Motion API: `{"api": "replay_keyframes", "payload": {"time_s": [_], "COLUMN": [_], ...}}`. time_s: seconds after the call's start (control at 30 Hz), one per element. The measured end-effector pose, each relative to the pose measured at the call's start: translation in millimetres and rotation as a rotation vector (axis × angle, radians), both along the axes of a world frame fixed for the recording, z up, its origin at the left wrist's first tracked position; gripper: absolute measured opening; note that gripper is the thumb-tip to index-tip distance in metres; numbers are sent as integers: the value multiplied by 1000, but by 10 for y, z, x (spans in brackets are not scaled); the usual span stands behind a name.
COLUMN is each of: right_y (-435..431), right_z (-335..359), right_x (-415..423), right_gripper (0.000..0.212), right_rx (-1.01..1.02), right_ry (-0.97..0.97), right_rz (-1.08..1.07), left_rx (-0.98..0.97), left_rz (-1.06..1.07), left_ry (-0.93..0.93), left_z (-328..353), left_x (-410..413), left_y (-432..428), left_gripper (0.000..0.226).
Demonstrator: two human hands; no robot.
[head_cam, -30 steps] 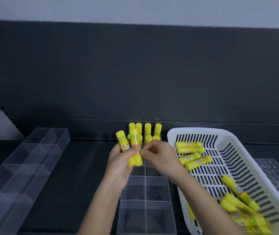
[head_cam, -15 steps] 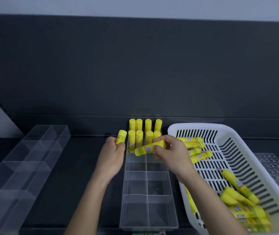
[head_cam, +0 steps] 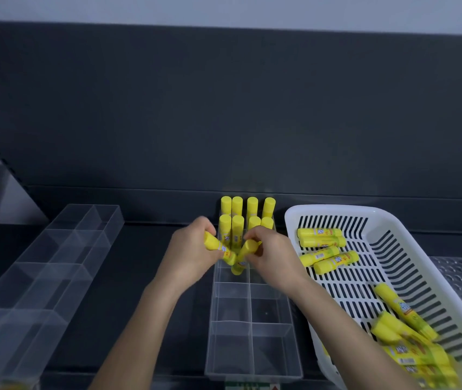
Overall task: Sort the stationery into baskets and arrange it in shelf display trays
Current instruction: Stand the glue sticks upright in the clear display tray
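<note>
A yellow glue stick (head_cam: pixel 221 249) is gripped in the left hand (head_cam: pixel 191 250), with the fingers curled round its plain yellow end. Its long axis is slanted from 10 o'clock down to 4 o'clock: the plain end lies at 10 o'clock inside the fist, and the labelled end is left protruding toward 4 o'clock. A second glue stick (head_cam: pixel 242 257) is pinched by the curled fingers of the right hand (head_cam: pixel 270 256). Its axis runs from 1 o'clock to 7 o'clock, with the plain end against the fingertips and the lower end pointed at 7 o'clock. The two lower ends are brought together in a V, touching or nearly so, over the clear divided tray (head_cam: pixel 250 305), just at 6 o'clock of the standing glue sticks (head_cam: pixel 236 220). Those are set upright in two rows at the tray's 12 o'clock end. At 3 o'clock of the tray a white slotted basket (head_cam: pixel 333 211) is placed, with loose glue sticks (head_cam: pixel 321 240) laid flat in it, some at its 12 o'clock end and more heaped at its 5 o'clock corner. A second clear tray (head_cam: pixel 41 277) is seen at 9 o'clock on the dark shelf (head_cam: pixel 139 249).
</note>
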State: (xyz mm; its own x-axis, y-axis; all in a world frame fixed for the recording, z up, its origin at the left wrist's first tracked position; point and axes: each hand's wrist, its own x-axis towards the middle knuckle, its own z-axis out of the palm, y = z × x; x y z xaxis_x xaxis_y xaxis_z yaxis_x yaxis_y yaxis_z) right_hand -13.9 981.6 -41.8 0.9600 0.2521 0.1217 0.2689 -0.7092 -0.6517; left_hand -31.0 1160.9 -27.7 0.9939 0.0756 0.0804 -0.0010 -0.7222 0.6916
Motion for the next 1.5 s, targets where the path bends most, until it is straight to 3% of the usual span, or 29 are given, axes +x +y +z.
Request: {"api": "replay_keyframes", "payload": {"time_s": [0.53,0.73,0.87,1.0,1.17,1.5], "right_y": [132,110,51,-148,-495,-1514], "right_z": [-57,-46,4,56,72,-92], "right_x": [47,40,6,-58,-124,100], "right_gripper": [25,32,39,44,36,39], "right_rx": [-23,-18,-21,-60,-96,-341], "right_ry": [8,3,-39,-69,-104,46], "right_rz": [62,33,25,-52,-158,-223], "left_rx": [220,181,140,77,73,141], "left_rz": [-258,-240,-226,-255,-350,-509], "left_ry": [19,35,-59,-138,-221,-182], "left_z": [-279,-266,-174,-67,57,53], "left_x": [212,203,187,152,141,229], "left_y": [-93,-50,-37,-104,-321,-1038], "left_gripper": [24,54,52,47,45,37]}}
